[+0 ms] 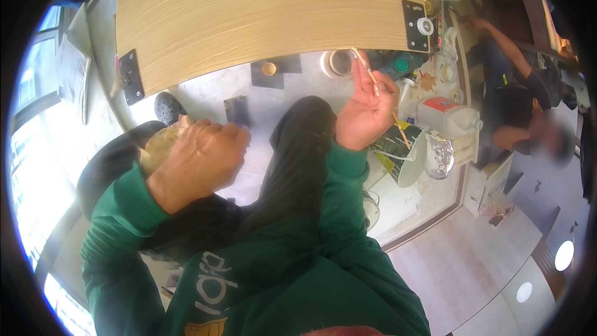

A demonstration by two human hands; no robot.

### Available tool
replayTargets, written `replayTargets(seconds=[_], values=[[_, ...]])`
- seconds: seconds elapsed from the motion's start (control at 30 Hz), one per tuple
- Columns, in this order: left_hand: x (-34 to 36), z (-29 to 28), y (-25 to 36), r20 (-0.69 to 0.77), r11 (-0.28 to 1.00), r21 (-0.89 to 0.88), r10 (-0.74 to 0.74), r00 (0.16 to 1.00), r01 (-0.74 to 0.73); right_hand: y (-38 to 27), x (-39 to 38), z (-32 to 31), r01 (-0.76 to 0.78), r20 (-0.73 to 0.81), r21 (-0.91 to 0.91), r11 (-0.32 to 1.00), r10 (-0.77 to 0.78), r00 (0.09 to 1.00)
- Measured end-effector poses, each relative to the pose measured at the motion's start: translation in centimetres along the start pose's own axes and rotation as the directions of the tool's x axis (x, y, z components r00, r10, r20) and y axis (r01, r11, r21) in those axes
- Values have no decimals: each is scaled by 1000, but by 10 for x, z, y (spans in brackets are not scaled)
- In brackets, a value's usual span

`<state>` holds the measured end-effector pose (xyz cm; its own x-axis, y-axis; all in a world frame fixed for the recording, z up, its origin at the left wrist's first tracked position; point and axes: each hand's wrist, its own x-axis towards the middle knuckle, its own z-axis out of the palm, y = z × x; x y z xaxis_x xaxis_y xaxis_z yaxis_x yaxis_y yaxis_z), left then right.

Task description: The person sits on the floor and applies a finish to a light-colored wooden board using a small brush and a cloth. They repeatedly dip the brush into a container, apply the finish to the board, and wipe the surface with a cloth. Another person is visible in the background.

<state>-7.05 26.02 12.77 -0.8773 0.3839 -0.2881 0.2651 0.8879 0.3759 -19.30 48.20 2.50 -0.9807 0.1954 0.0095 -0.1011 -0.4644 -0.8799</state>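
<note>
My right hand (364, 112) is raised below the wooden board's near edge. It holds a thin wooden stick (370, 76) between thumb and fingers; the stick's upper end reaches the board's edge and its lower end slants toward a bucket. My left hand (208, 158) is closed above my left knee. A crumpled beige rag (160, 148) shows at its far side and under the wrist; the fingertips are hidden. Before me stands the light wood-grain board (267, 9), with black metal plates (130, 76) at its two near corners. A white wheel (425, 26) sits at the right corner.
A green-and-white bucket (413, 165), a white jug (446, 117) and crumpled foil (439, 158) crowd my right side. Beyond my right hand are a tape roll (336, 64) and a dark green bottle (398, 64). Another person (519, 93) is at the far right. Windows line the left.
</note>
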Motion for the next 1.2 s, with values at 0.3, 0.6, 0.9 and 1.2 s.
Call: replayTargets(seconds=[0.3, 0.6, 0.9, 1.2], values=[[1, -1, -1, -3, 1000, -24, 1, 1000, -1, -5, 12, -12, -5, -43, 25, 1000, 6, 999], [4, -2, 0, 12, 1000, -1, 0, 1000, 0, 0, -2, -1, -33, 27, 18, 999, 33, 999], [6, 0, 0, 0, 1000, -8, 8, 1000, -8, 1, 12, -11, -11, -29, 73, 997, 13, 1000], [8, 0, 1, 18, 1000, 11, 4, 1000, -5, -1, 28, -23, -2, -95, 127, 992, 14, 995]])
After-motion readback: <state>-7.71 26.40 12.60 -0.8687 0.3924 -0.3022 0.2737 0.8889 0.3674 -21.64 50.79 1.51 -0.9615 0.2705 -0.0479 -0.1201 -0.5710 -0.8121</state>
